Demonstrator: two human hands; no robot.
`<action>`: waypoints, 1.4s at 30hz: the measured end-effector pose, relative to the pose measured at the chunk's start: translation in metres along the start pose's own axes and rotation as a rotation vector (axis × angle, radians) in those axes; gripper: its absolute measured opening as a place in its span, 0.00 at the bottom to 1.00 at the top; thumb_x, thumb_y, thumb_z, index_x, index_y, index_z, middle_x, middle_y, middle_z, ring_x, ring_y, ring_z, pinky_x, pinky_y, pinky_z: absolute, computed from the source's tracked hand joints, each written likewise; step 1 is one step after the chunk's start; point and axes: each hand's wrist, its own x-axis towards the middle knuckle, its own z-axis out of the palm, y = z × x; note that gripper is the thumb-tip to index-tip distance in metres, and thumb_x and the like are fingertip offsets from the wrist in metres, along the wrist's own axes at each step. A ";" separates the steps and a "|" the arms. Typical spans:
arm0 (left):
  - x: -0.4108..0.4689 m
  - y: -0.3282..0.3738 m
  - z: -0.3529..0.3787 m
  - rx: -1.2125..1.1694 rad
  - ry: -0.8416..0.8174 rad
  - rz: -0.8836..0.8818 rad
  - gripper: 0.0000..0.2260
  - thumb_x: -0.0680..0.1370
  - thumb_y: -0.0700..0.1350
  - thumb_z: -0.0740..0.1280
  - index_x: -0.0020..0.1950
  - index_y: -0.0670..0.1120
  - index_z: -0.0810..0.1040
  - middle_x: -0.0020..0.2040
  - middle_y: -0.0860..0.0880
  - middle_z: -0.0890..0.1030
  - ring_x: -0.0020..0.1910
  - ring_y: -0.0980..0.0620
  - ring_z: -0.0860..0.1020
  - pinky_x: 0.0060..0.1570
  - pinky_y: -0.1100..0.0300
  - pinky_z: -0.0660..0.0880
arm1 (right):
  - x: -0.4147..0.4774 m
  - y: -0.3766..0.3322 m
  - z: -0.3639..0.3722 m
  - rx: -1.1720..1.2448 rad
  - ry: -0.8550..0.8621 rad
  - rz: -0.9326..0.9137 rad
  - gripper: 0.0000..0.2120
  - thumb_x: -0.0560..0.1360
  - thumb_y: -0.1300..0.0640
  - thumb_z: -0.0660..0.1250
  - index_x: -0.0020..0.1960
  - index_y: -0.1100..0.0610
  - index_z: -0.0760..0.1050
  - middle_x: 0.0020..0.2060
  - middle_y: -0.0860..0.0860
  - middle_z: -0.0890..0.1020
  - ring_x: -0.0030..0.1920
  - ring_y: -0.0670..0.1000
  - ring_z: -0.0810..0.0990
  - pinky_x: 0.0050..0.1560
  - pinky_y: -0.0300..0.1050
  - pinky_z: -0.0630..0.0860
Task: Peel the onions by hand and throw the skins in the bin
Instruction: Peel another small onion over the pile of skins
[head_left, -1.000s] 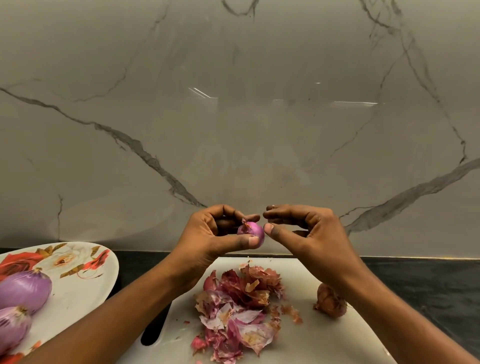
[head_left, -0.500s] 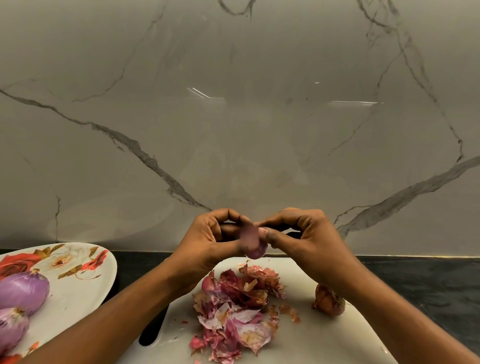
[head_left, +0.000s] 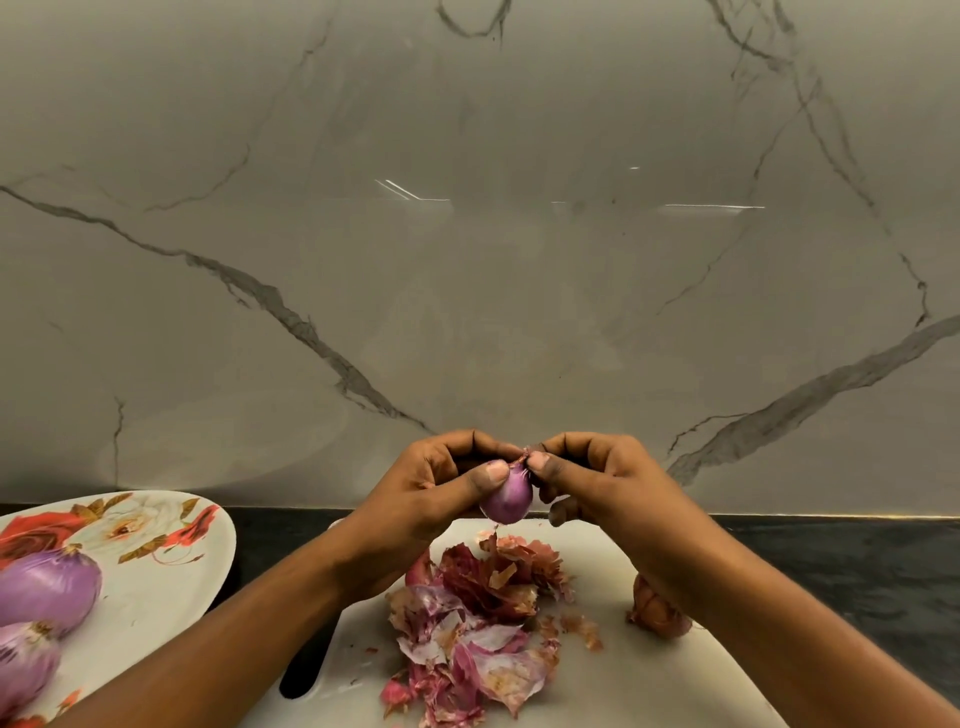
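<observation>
In the head view, the left hand (head_left: 431, 493) is cradling a small onion (head_left: 506, 499) above the far edge of the white cutting board (head_left: 597, 691). Its fingers (head_left: 491, 475) are curling round the bulb with the thumb pressing on the upper side, seemingly to steady it. The right hand (head_left: 608, 483) is meeting it from the other side, thumb and forefinger closing in a pinch on the dry tuft at the onion's tip, likely so that a last scrap of skin can be pulled away. The bulb is showing smooth purple flesh, so this one looks nearly peeled.

Directly below, a heap of skins (head_left: 478, 613) is lying on the board, probably so that scraps are dropping in one place for gathering up later. One unpeeled onion (head_left: 657, 613) is sitting on the board, partly hidden behind the right wrist. On the left, a flowered plate (head_left: 171, 571) is holding two peeled onions (head_left: 47, 587), apart from the waste. The board is resting on a dark desk (head_left: 857, 571) against a marble wall (head_left: 467, 260).
</observation>
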 end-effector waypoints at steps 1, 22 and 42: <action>0.000 -0.001 0.002 0.034 0.022 0.011 0.11 0.84 0.44 0.67 0.64 0.42 0.82 0.60 0.43 0.85 0.63 0.40 0.82 0.65 0.44 0.80 | 0.001 0.000 0.000 0.065 0.032 0.030 0.07 0.82 0.61 0.70 0.51 0.63 0.85 0.38 0.53 0.83 0.38 0.48 0.80 0.42 0.42 0.81; -0.006 -0.001 0.008 0.279 0.086 0.178 0.17 0.75 0.32 0.77 0.62 0.44 0.85 0.55 0.50 0.88 0.56 0.48 0.87 0.53 0.58 0.83 | -0.008 -0.017 -0.002 0.439 -0.048 0.199 0.06 0.82 0.63 0.68 0.50 0.65 0.82 0.38 0.55 0.81 0.36 0.48 0.78 0.35 0.36 0.78; 0.001 -0.004 -0.004 0.463 0.208 0.371 0.20 0.69 0.36 0.83 0.59 0.46 0.86 0.57 0.52 0.87 0.60 0.50 0.85 0.63 0.52 0.81 | -0.009 -0.011 -0.002 -0.154 0.077 -0.029 0.04 0.76 0.55 0.77 0.44 0.54 0.89 0.39 0.52 0.88 0.39 0.47 0.84 0.42 0.39 0.81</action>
